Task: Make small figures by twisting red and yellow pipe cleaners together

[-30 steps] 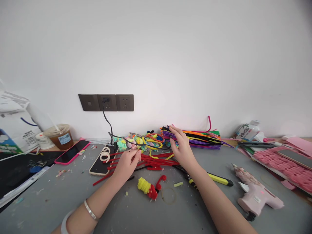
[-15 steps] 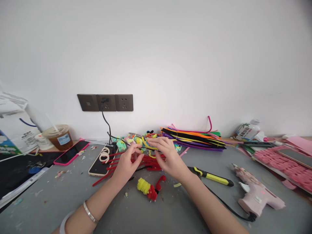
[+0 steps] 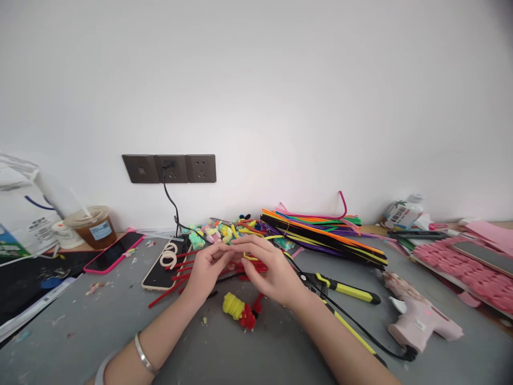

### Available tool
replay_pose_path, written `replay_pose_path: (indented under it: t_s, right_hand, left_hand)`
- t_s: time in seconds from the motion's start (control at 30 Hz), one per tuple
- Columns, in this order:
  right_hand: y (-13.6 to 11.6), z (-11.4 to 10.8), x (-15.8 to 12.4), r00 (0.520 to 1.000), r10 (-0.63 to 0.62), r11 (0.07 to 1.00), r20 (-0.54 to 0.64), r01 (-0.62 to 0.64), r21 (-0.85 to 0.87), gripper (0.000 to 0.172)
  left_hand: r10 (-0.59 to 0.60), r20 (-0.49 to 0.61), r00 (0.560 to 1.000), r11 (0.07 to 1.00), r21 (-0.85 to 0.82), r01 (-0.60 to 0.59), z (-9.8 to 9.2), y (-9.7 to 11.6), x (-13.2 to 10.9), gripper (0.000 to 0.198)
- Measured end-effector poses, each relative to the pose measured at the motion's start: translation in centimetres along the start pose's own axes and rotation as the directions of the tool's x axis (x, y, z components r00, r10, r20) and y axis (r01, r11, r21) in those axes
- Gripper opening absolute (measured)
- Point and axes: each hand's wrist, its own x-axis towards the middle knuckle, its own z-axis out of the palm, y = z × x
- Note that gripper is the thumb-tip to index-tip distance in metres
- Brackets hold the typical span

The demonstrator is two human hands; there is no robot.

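Note:
My left hand [image 3: 209, 269] is above the middle of the desk, its thumb and fingers pinched together. My right hand [image 3: 266, 266] meets it at the fingertips, fingers bent over and thumb lower; whatever lies between the fingertips is too small to make out. A thin yellow fuzzy stem [image 3: 274, 237] shows just behind my right hand. Below the hands lies a small figure with a coiled yellow body [image 3: 233, 306] and a red end [image 3: 247, 317]. A red curled piece [image 3: 258, 303] is partly hidden by my right hand. Red stems [image 3: 172, 289] lie under and behind both hands.
A bundle of coloured stems [image 3: 328, 238] lies by the wall. Yellow-black pliers [image 3: 352, 291] and a pink glue gun [image 3: 420, 321] with a black cord are at right. Phones [image 3: 114, 254] and a drink cup [image 3: 94, 230] stand or lie at left.
My fingertips have come together. The near side of the stem bundle now reaches further right and forward. A second plier handle shows beside my right forearm, and my right hand covers more of the red curl.

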Motion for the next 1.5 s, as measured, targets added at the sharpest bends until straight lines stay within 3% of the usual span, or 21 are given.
replay_pose_path:
  t_s: [0.07, 0.1, 0.13, 0.2, 0.3, 0.33, 0.37, 0.53, 0.67, 0.77, 0.9, 1.0, 1.1, 1.13, 1.2, 1.23, 1.3, 1.37, 1.4, 1.43, 1.5]
  right_hand:
    - [0.4, -0.8, 0.2, 0.980, 0.170, 0.978, -0.099, -0.181, -0.108, 0.024]
    - [0.8, -1.4, 0.2, 0.946, 0.287, 0.932, -0.148, -0.312, -0.186, 0.028]
    - [1.3, -2.0, 0.2, 0.890, 0.415, 0.850, -0.186, -0.453, -0.269, 0.031]
    - [2.5, -3.3, -0.1, 0.734, 0.653, 0.616, -0.190, -0.659, -0.432, 0.030]
    - [4.1, -5.1, -0.7, 0.474, 0.871, 0.318, -0.129, -0.744, -0.588, 0.024]
    - [4.6, -5.4, -0.9, 0.429, 0.894, 0.268, -0.126, -0.739, -0.618, 0.023]
    - [5.0, -5.7, -1.1, 0.415, 0.900, 0.241, -0.135, -0.732, -0.638, 0.024]
    - [6.4, -5.7, -1.7, 0.494, 0.830, 0.215, -0.260, -0.713, -0.667, 0.029]
    - [7.4, -5.5, -2.0, 0.451, 0.842, 0.179, -0.296, -0.751, -0.635, 0.032]
    - [8.0, -5.5, -2.2, 0.426, 0.855, 0.171, -0.294, -0.769, -0.617, 0.032]
    - [8.3, -5.7, -2.5, 0.424, 0.845, 0.158, -0.325, -0.780, -0.606, 0.033]
    - [8.4, -5.9, -2.7, 0.428, 0.825, 0.138, -0.369, -0.786, -0.602, 0.031]
    - [8.7, -6.1, -2.9, 0.442, 0.813, 0.156, -0.381, -0.794, -0.588, 0.025]
    - [8.8, -6.1, -3.0, 0.446, 0.815, 0.171, -0.370, -0.795, -0.582, 0.022]
    - [8.9, -6.1, -2.9, 0.459, 0.824, 0.213, -0.332, -0.793, -0.570, 0.017]
    - [8.8, -6.1, -2.7, 0.489, 0.818, 0.272, -0.303, -0.793, -0.545, 0.017]
    - [8.2, -5.9, -2.3, 0.595, 0.779, 0.494, -0.201, -0.778, -0.387, 0.017]
    - [7.1, -5.5, -1.6, 0.717, 0.697, 0.716, -0.012, -0.697, -0.038, 0.021]
    - [6.4, -5.2, -1.3, 0.760, 0.640, 0.743, 0.111, -0.650, 0.160, 0.028]
    - [5.7, -4.9, -1.0, 0.781, 0.578, 0.711, 0.238, -0.625, 0.323, 0.034]
    - [4.4, -4.2, -0.6, 0.787, 0.477, 0.585, 0.390, -0.616, 0.528, 0.040]
  left_hand:
    - [-0.023, 0.000, 1.000, 1.000, 0.008, 0.023, -0.1, 0.0, 0.0, 0.027]
    - [-0.030, 0.002, 1.000, 0.999, 0.014, 0.030, -0.2, 0.0, 0.0, 0.027]
    - [-0.031, 0.003, 1.000, 0.999, 0.021, 0.031, -0.2, 0.0, 0.0, 0.028]
    - [-0.026, 0.007, 1.000, 0.999, 0.031, 0.026, -0.3, 0.1, 0.0, 0.029]
    - [-0.021, 0.027, 0.999, 0.999, 0.037, 0.020, -0.1, 0.1, 0.0, 0.029]
    - [-0.023, 0.038, 0.999, 0.999, 0.041, 0.021, 0.0, 0.1, -0.1, 0.028]
    - [-0.028, 0.052, 0.998, 0.999, 0.044, 0.025, 0.1, 0.1, -0.1, 0.028]
    - [-0.040, 0.045, 0.998, 0.999, 0.028, 0.039, 0.1, 0.3, -0.2, 0.029]
    - [-0.023, -0.108, 0.994, 0.999, -0.045, 0.018, -1.0, 1.5, 0.3, 0.032]
    - [-0.006, -0.274, 0.962, 0.982, -0.182, -0.045, -2.1, 2.9, 1.0, 0.032]
    - [-0.001, -0.452, 0.892, 0.905, -0.380, -0.191, -4.0, 5.1, 2.0, 0.022]
    - [-0.057, -0.621, 0.782, 0.805, -0.491, -0.331, -6.4, 6.8, 2.5, 0.003]
    - [-0.141, -0.692, 0.708, 0.675, -0.590, -0.443, -8.9, 8.1, 2.7, 0.020]
    - [-0.156, -0.691, 0.706, 0.638, -0.616, -0.463, -9.4, 8.3, 2.7, 0.023]
    - [-0.174, -0.657, 0.734, 0.600, -0.661, -0.450, -9.7, 8.1, 2.7, 0.024]
    - [-0.178, -0.630, 0.756, 0.602, -0.677, -0.422, -9.4, 7.8, 2.7, 0.025]
    - [-0.177, -0.534, 0.827, 0.661, -0.687, -0.302, -8.0, 7.0, 2.5, 0.021]
    - [-0.146, -0.384, 0.912, 0.783, -0.608, -0.130, -6.1, 6.0, 2.1, 0.006]
    - [-0.133, -0.306, 0.943, 0.840, -0.539, -0.056, -5.2, 5.6, 1.7, 0.006]
    - [-0.121, -0.224, 0.967, 0.887, -0.461, 0.004, -4.4, 5.2, 1.4, 0.013]
    - [-0.137, -0.083, 0.987, 0.950, -0.293, 0.108, -3.4, 4.4, 0.8, 0.023]
